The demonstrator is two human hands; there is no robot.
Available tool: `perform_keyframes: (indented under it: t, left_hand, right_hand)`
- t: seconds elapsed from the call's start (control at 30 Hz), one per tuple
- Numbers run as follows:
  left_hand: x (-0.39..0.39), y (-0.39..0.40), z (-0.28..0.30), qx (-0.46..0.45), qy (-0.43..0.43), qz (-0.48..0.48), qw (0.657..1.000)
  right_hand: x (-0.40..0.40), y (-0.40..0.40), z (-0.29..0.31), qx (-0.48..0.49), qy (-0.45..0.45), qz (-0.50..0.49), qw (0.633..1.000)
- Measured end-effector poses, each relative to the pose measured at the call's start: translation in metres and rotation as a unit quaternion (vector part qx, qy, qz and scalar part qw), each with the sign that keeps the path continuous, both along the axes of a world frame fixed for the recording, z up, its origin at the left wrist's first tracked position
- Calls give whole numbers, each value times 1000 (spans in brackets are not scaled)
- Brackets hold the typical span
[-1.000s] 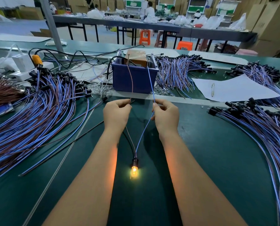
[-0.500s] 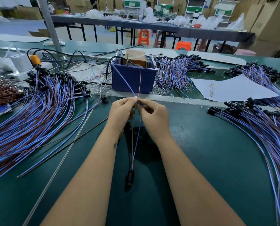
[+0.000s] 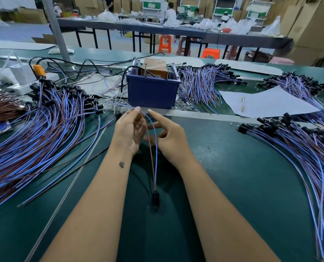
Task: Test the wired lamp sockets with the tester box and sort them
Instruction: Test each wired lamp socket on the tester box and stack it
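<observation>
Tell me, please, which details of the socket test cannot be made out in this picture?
- Head view: tester box contacts, hidden behind the blue bin wall.
- Bulb in the hanging socket: too small and dark.
- Left hand fingertip grip on the wires: partly self-hidden.

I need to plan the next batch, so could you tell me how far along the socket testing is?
Done, apparently: big wired piles lie left and right, though which is tested I cannot tell. In hand: the left hand pinches one socket's wires, bulb unlit, off the tester box; right hand open. Left: sorting this one, likely more.
</observation>
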State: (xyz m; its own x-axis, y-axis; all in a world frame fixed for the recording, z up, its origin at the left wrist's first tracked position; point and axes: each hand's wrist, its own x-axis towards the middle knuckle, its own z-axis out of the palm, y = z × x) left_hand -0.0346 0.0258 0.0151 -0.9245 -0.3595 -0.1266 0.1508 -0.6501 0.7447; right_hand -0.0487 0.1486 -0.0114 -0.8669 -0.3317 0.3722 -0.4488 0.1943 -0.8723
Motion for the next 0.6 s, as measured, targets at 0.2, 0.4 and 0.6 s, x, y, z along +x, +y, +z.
perform_keyframes:
  t: [0.2,0.4,0.6]
  left_hand:
    - [1,2,-2,-24,3,39,999]
    - [0,4,-3,-16,1,65,998]
    - [-1,4,-5,-46,5,63,997]
  right_hand:
    - [5,1,10,-136,-49,27,989]
    - [6,6,12,-132,-63,64,987]
    - [6,4,12,-149,-54,60,985]
